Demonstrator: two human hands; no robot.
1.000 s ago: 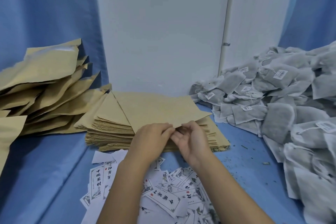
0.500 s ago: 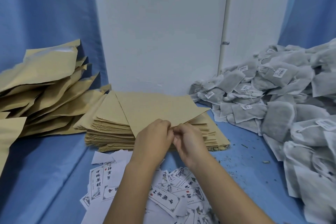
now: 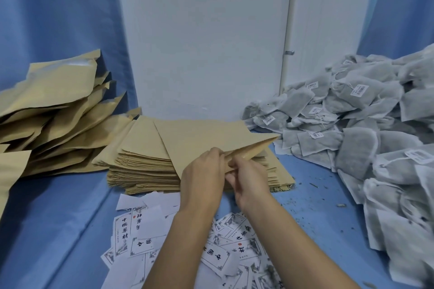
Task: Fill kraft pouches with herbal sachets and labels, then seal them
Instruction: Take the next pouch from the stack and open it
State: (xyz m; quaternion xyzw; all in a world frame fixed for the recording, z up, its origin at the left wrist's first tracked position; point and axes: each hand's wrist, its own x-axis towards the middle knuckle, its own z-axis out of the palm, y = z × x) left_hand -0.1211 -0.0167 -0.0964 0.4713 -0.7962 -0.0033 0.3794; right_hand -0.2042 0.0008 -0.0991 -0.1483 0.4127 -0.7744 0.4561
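Note:
A flat kraft pouch point(image 3: 202, 138) lies askew on top of the stack of empty kraft pouches point(image 3: 145, 166). My left hand point(image 3: 204, 171) pinches the upper layer of its mouth. My right hand point(image 3: 249, 176) pinches the lower layer, and the mouth gapes open toward the right. White printed labels point(image 3: 145, 230) are scattered on the blue cloth under my forearms. Grey herbal sachets point(image 3: 352, 138) with small white tags are heaped on the right.
Filled kraft pouches point(image 3: 54, 110) are piled at the left, and one more pouch edge point(image 3: 9, 176) shows at the far left. A white wall panel point(image 3: 206, 37) stands behind the stack. Herb crumbs point(image 3: 312, 197) dot the blue cloth.
My hands have pulled the two layers of the top pouch's mouth apart, so it now gapes open on the right. The pouch's near corner has lifted slightly.

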